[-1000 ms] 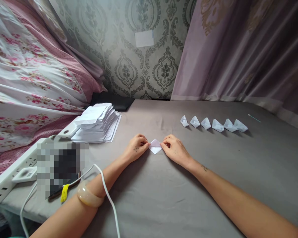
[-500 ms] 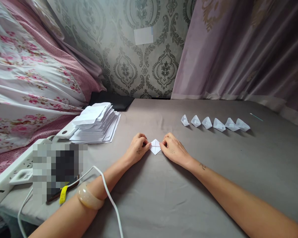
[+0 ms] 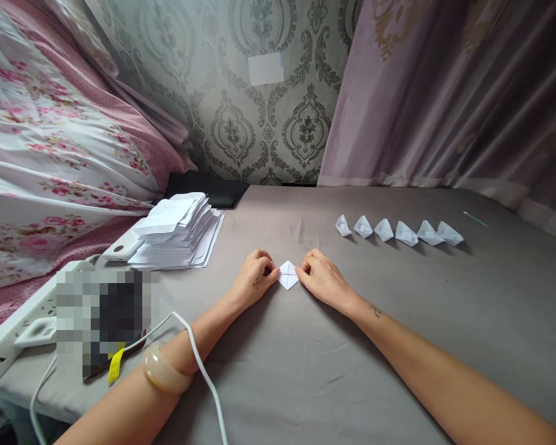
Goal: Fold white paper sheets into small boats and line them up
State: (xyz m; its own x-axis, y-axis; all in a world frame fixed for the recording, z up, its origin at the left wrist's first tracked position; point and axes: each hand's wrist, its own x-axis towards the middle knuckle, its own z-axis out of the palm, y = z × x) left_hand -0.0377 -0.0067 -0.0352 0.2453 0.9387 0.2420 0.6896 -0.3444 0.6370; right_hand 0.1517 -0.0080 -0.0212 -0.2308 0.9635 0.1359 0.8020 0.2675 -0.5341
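Small white folded paper [image 3: 288,275], diamond-shaped, lines crossing near middle, one corner toward wearer, over grey cloth [image 3: 324,371].

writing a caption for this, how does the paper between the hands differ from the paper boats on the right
The folded paper is a diamond that looks flat, while the paper boats stand open with raised points. The folded paper is held at its side corners by both hands, while the paper boats sit untouched in a row. Both are white, creased paper.
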